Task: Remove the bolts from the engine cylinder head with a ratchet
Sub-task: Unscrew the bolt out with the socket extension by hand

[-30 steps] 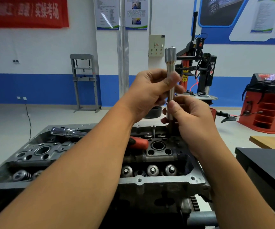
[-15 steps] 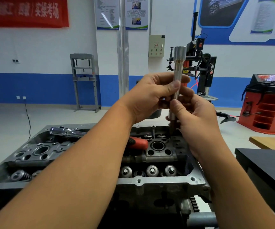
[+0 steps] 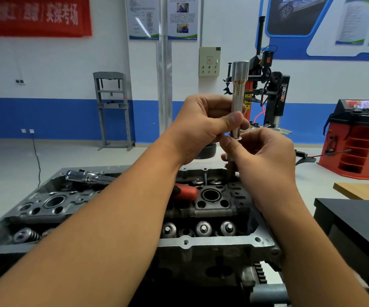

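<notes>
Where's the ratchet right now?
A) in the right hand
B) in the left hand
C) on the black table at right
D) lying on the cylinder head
D: the ratchet lies on the cylinder head, its red grip showing past the left forearm, while the left hand and right hand both hold the long socket upright.

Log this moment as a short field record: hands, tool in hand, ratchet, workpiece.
left hand: left hand grips the long socket on its shaft
right hand: right hand pinches a dark bolt just under the socket's lower end
long socket: upright, raised above the cylinder head
bolt: hangs below the socket; whether its tip touches the head cannot be told
ratchet: ratchet lies on the head, red handle partly behind the left forearm, untouched
</notes>
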Demonstrator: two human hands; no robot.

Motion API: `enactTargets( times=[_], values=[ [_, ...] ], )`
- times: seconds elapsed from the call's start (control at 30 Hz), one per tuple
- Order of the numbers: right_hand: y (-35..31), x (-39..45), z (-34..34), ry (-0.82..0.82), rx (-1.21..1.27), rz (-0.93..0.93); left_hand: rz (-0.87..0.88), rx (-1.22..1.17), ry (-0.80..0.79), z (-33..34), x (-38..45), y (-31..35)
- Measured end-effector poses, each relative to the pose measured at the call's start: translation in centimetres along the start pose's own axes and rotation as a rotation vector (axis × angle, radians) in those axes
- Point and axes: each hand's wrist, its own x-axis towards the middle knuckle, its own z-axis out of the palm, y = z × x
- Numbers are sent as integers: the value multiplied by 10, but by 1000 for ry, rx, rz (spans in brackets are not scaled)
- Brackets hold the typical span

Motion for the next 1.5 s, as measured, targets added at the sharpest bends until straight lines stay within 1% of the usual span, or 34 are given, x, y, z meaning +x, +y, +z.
enactTargets(
  times=[0.1, 0.2, 0.3, 0.33, 0.4, 0.5, 0.6, 0.67, 0.73, 0.8, 0.87, 1.0, 1.1, 1.17, 1.23, 1.3, 1.4, 1.5],
  values=[
    [1, 2, 0, -70, 32, -27, -4, 18, 52, 0, 0, 1],
    [0, 2, -2, -145, 70, -27, 6, -21, 107, -1, 3, -1],
    [-3, 0, -2, -181, 128, -1, -15, -108, 19, -1, 5, -1],
    [-4, 0, -1, -177, 149, 13, -31, -124, -14, -2, 5, -1],
    [-4, 1, 0, -145, 196, 46, -30, -101, -23, -3, 7, -1],
    [-5, 0, -2, -69, 198, 66, 13, -70, 54, -5, 6, 0],
    [-4, -2, -4, -44, 123, 11, 23, -83, 118, -5, 5, 0],
    [-3, -2, -4, -35, 103, 8, 10, -61, 92, -4, 4, 0],
    [-1, -1, -3, -19, 67, 2, -9, -41, 6, -4, 4, 0],
    [1, 0, -1, -17, 55, -3, -45, -92, -96, -5, 3, 0],
    [3, 1, -1, -41, 76, 0, -59, -142, -138, -5, 2, 2],
    [0, 1, -1, -114, 112, 2, -8, -86, -52, -5, 1, 2],
    [-4, -2, -2, -77, 142, 35, 36, -68, -5, -4, 1, 1],
    [-4, -2, -2, -38, 87, 30, 53, -74, 7, -2, 1, 1],
    [-4, -2, -3, -32, 44, 11, 62, -70, 18, -2, 1, 0],
    [-2, -1, -2, -45, 29, -16, 40, -100, -1, -2, 2, 0],
    [0, 2, -1, -121, 18, -60, -19, -148, -87, -1, 3, 2],
    [0, 2, -3, -195, 102, -19, -1, -109, -53, -2, 1, 2]
  ],
)
